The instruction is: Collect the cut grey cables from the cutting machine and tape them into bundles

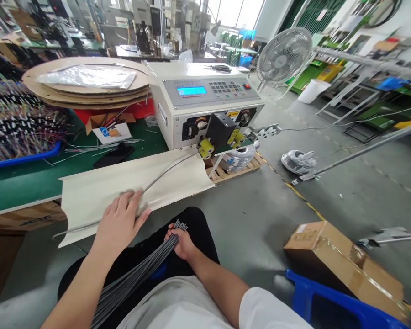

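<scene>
Near: two hands (pixel 119 217), one wire bundle (pixel 142 267), one lone wire (pixel 167 171), one chute (pixel 188 180). Farther: one machine (pixel 205 98). Right: two wire coils (pixel 239 160). Far right: one fan (pixel 284 59).

No wording reads for certain: the machine (pixel 205 103) at upper centre has a lit blue display (pixel 192 91) and a yellow label (pixel 233 114) (print too small), while the carton (pixel 27 218) at lower left bears blurred dark capitals.
</scene>
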A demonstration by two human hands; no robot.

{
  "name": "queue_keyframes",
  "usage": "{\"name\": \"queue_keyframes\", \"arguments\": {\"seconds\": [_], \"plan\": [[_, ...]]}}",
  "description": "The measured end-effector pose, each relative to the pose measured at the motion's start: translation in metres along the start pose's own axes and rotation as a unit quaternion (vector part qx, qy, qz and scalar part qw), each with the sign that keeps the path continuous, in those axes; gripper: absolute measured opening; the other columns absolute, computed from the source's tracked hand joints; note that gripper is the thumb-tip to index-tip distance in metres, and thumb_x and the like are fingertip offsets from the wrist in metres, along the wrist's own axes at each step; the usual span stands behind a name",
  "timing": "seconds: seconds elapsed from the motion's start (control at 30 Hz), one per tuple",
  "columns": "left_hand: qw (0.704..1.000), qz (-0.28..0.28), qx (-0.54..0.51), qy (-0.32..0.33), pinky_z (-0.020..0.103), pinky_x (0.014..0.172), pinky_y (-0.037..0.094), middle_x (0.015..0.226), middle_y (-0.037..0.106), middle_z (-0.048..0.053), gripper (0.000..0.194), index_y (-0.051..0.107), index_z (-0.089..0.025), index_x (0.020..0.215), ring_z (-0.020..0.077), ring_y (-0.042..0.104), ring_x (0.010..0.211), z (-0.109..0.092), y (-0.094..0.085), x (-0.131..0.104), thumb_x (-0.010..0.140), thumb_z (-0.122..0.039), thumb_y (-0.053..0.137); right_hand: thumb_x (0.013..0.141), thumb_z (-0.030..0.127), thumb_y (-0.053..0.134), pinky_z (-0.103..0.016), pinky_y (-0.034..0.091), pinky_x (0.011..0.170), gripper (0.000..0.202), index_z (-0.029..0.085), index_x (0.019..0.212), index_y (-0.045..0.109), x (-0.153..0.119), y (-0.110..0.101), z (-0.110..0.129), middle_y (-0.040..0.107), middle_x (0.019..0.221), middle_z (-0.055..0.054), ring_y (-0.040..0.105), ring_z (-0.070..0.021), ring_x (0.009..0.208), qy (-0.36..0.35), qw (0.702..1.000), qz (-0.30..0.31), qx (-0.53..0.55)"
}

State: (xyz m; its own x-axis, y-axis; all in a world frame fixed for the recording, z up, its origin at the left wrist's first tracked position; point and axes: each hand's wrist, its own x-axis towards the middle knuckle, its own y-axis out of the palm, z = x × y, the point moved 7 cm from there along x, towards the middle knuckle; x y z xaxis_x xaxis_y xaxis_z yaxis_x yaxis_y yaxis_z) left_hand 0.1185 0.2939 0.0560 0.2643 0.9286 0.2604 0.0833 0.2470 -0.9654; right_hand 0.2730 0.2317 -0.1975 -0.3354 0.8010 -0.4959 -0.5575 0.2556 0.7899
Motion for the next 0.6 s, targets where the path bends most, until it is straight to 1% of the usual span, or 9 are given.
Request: {"name": "queue_keyframes", "arguments": {"seconds": [0.07, 0.13, 0.2, 0.27, 0.33, 0.4, 0.43, 0.5, 0.6], "plan": [[1.0, 0.002, 0.025, 0.013, 0.04, 0.085, 0.046, 0.118, 0.061, 0.014, 0.059, 0.046, -0.017, 0.139, 0.0309, 0.057, 0.109, 0.003, 0.01, -0.004, 0.092, -0.054, 0.046, 0.069, 0.019, 0.07, -0.031, 0.049, 0.071, 0.021, 0.014, 0.09, 0.068, 0.0, -0.002, 0.001, 0.062, 0.07, 0.0, 0.06, -0.0138, 0.064, -0.003, 1.0, -0.013, -0.01], [0.998, -0.021, 0.039, 0.033, 0.037, 0.081, 0.045, 0.105, 0.065, 0.01, 0.046, 0.056, -0.019, 0.127, 0.0268, 0.06, 0.099, 0.011, 0.009, -0.017, 0.091, -0.048, 0.051, 0.069, 0.02, 0.073, -0.031, 0.049, 0.071, 0.022, 0.013, 0.089, 0.069, 0.0, -0.003, 0.003, 0.064, 0.073, -0.002, 0.061, -0.0138, 0.064, -0.002, 1.0, -0.021, -0.019], [0.995, -0.063, 0.04, 0.067, 0.033, 0.078, 0.044, 0.093, 0.067, 0.005, 0.031, 0.062, -0.021, 0.115, 0.0214, 0.061, 0.088, 0.021, -0.003, -0.036, 0.089, -0.038, 0.059, 0.069, 0.022, 0.076, -0.03, 0.049, 0.071, 0.022, 0.013, 0.089, 0.07, 0.0, -0.002, 0.004, 0.065, 0.075, -0.002, 0.062, -0.014, 0.065, 0.001, 0.999, -0.024, -0.026], [0.987, -0.101, 0.041, 0.114, 0.03, 0.076, 0.043, 0.085, 0.067, 0.001, 0.027, 0.063, -0.022, 0.111, 0.0165, 0.061, 0.079, 0.031, -0.02, -0.06, 0.085, -0.028, 0.066, 0.07, 0.024, 0.078, -0.03, 0.05, 0.07, 0.024, 0.013, 0.09, 0.071, 0.0, -0.002, 0.005, 0.067, 0.076, -0.003, 0.063, -0.014, 0.066, 0.002, 0.999, -0.026, -0.032], [0.981, -0.104, 0.055, 0.154, 0.028, 0.074, 0.043, 0.076, 0.066, -0.003, 0.034, 0.062, -0.023, 0.115, 0.0131, 0.06, 0.07, 0.037, -0.035, -0.087, 0.082, -0.023, 0.07, 0.07, 0.025, 0.079, -0.03, 0.051, 0.07, 0.024, 0.013, 0.09, 0.071, 0.002, -0.003, 0.005, 0.069, 0.077, -0.004, 0.064, -0.0142, 0.067, 0.005, 0.999, -0.033, -0.034], [0.981, -0.075, 0.07, 0.167, 0.028, 0.07, 0.041, 0.065, 0.061, -0.006, 0.037, 0.062, -0.024, 0.117, 0.0109, 0.056, 0.061, 0.038, -0.039, -0.114, 0.081, -0.022, 0.071, 0.071, 0.025, 0.079, -0.031, 0.052, 0.074, 0.024, 0.013, 0.09, 0.071, 0.003, -0.005, 0.005, 0.071, 0.079, -0.006, 0.066, -0.0158, 0.071, 0.01, 0.998, -0.048, -0.036], [0.983, -0.054, 0.074, 0.161, 0.027, 0.066, 0.04, 0.061, 0.058, -0.006, 0.036, 0.063, -0.024, 0.117, 0.0104, 0.055, 0.058, 0.037, -0.037, -0.127, 0.082, -0.022, 0.07, 0.071, 0.025, 0.079, -0.033, 0.053, 0.078, 0.025, 0.013, 0.091, 0.071, 0.003, -0.006, 0.004, 0.073, 0.082, -0.007, 0.068, -0.0172, 0.075, 0.015, 0.998, -0.054, -0.038], [0.988, -0.006, 0.07, 0.139, 0.027, 0.06, 0.037, 0.057, 0.055, -0.006, 0.03, 0.064, -0.024, 0.114, 0.0099, 0.054, 0.055, 0.031, -0.025, -0.153, 0.084, -0.022, 0.066, 0.07, 0.024, 0.079, -0.037, 0.053, 0.086, 0.027, 0.014, 0.094, 0.071, 0.004, -0.007, 0.002, 0.075, 0.09, -0.01, 0.07, -0.0206, 0.084, 0.022, 0.997, -0.06, -0.042], [0.992, 0.061, 0.038, 0.107, 0.026, 0.057, 0.038, 0.063, 0.061, -0.004, 0.022, 0.065, -0.022, 0.111, 0.0101, 0.058, 0.059, 0.019, 0.007, -0.189, 0.089, -0.021, 0.06, 0.07, 0.024, 0.078, -0.042, 0.051, 0.095, 0.029, 0.015, 0.096, 0.071, 0.003, -0.005, 0.0, 0.075, 0.099, -0.011, 0.07, -0.0249, 0.097, 0.025, 0.998, -0.045, -0.04]]}}
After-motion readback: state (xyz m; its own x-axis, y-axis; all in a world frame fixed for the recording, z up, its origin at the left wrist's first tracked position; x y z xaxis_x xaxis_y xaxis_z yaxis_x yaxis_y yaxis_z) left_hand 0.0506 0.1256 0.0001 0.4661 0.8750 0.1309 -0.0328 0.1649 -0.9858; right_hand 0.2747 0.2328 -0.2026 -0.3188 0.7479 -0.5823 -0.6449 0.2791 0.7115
